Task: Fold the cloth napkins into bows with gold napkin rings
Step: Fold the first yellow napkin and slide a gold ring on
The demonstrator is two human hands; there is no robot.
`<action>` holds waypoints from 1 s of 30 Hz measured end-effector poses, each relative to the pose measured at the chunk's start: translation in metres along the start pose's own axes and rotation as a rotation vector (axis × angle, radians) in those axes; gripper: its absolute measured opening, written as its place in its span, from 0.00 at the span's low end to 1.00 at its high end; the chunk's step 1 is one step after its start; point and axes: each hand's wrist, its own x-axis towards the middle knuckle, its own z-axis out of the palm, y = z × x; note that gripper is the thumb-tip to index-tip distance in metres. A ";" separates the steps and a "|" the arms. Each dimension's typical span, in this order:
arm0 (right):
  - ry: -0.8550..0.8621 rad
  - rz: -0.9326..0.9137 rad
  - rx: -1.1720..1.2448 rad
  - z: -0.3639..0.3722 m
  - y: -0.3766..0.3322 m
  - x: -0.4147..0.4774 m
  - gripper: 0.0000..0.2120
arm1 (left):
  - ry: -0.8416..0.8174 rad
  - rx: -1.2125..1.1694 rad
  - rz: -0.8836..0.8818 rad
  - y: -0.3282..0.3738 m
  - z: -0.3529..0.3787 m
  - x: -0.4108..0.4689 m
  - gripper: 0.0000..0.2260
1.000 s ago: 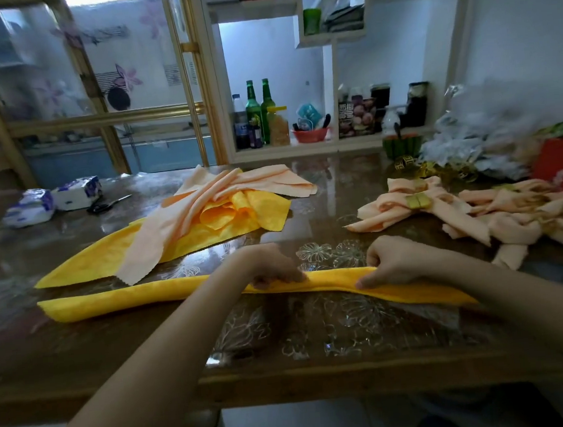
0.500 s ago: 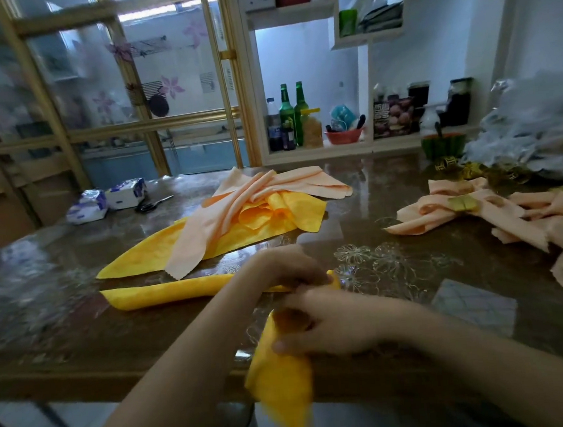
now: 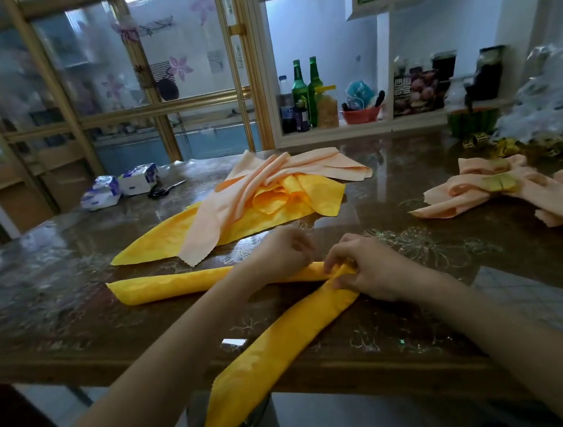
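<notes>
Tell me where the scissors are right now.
In the head view, the scissors lie at the far left of the table, just right of the two tissue packs and left of the loose napkin pile.

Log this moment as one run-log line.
step: folding yellow napkin | left hand: on it beside bend, grip unclear | right hand: pinches bend | near end: hangs over table edge
</notes>
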 end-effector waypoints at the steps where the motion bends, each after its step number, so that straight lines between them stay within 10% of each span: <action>1: -0.027 0.001 -0.021 -0.001 -0.001 0.001 0.12 | 0.055 0.083 0.015 -0.008 -0.004 -0.002 0.08; 21: -0.236 0.012 -0.173 -0.011 -0.013 0.018 0.20 | -0.262 0.746 -0.385 0.004 -0.040 0.028 0.10; 30: -0.233 0.046 -0.100 -0.011 -0.015 0.016 0.19 | -0.098 0.082 -0.509 0.023 -0.039 0.004 0.10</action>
